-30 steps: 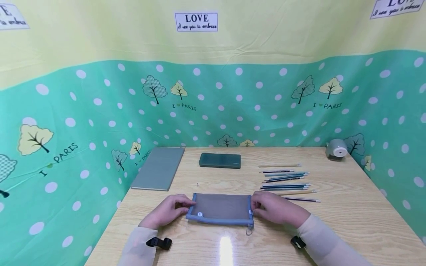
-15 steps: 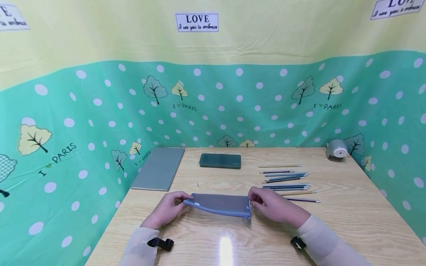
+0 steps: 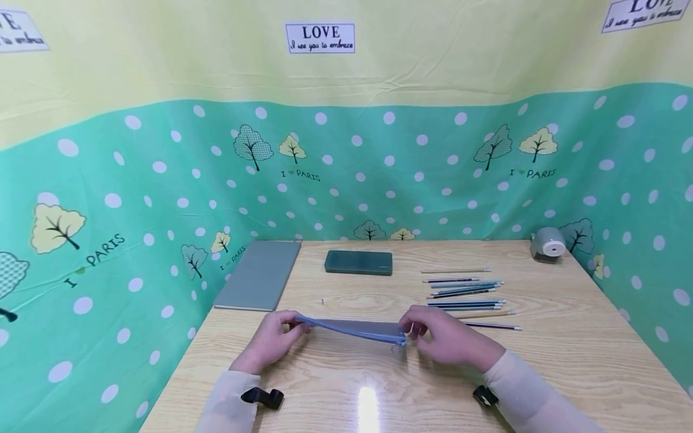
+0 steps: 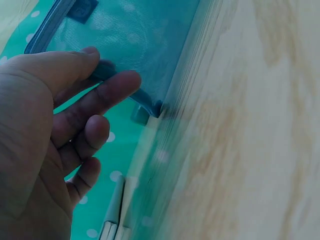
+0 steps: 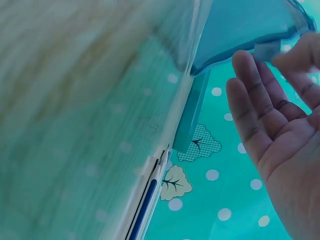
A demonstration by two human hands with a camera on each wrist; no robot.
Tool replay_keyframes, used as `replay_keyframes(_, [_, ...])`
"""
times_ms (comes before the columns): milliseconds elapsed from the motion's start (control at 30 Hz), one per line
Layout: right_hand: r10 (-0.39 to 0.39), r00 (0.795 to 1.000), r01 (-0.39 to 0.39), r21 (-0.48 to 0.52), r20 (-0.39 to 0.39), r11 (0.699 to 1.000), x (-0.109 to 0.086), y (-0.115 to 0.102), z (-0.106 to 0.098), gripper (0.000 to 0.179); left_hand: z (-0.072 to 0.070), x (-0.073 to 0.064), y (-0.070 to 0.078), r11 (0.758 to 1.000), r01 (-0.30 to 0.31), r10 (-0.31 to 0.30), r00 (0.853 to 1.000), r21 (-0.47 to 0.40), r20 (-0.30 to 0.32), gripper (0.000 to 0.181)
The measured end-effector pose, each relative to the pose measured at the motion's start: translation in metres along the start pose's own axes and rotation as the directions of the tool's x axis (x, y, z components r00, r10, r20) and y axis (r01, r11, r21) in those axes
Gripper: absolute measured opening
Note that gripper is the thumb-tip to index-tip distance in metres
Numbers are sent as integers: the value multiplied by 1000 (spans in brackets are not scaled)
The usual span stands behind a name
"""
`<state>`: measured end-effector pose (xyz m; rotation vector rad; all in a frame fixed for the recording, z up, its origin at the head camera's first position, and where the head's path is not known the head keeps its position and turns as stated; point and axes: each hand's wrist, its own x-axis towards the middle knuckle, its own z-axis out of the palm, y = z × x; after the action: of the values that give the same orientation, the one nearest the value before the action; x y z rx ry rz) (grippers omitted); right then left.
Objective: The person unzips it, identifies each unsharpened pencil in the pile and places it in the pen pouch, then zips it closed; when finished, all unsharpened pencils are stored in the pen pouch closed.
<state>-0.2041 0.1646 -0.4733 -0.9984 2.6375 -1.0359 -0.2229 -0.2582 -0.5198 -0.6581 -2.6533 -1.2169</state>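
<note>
A translucent mesh zip pouch (image 3: 360, 328) with blue trim is tilted up in front of the body, its zipper edge raised and its far edge low at the table. My left hand (image 3: 271, 341) pinches its left side; in the left wrist view the thumb and index finger of that hand (image 4: 55, 110) meet on the blue trim, the other fingers loosely curled. On the right side, my right hand (image 3: 449, 338) pinches the trim near the zipper end. The right wrist view has the pouch's mesh (image 5: 245, 25) standing above the tabletop, with the hand (image 5: 280, 115) at its side edge.
Several pencils (image 3: 465, 304) lie in a loose row right of centre. A dark green pencil case (image 3: 358, 263) stands at the back, with a grey notebook (image 3: 258, 275) to its left. A pencil sharpener (image 3: 547, 243) sits at the back right corner.
The pouch has swung from lying nearly flat to tilted, its near zipper edge lifted up and away from the body. Both hands have moved slightly with it.
</note>
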Motion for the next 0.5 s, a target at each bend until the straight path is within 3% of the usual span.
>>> replay_keyframes(100, [-13,1000,12,-22,-11,1000,0,0,0,34,0,0,1,1000,3,-3,1000,-7,-13,5])
replay_keyframes(300, [-59,993,50,-92,-106,995,2,0,1,22,0,0,-1,1000,-23,22,1000,-17,-15,10])
replay_keyframes(500, [-81,979,68,-74,-187,995,3,-2,0,19,1,1,1,998,-51,52,997,21,-52,13])
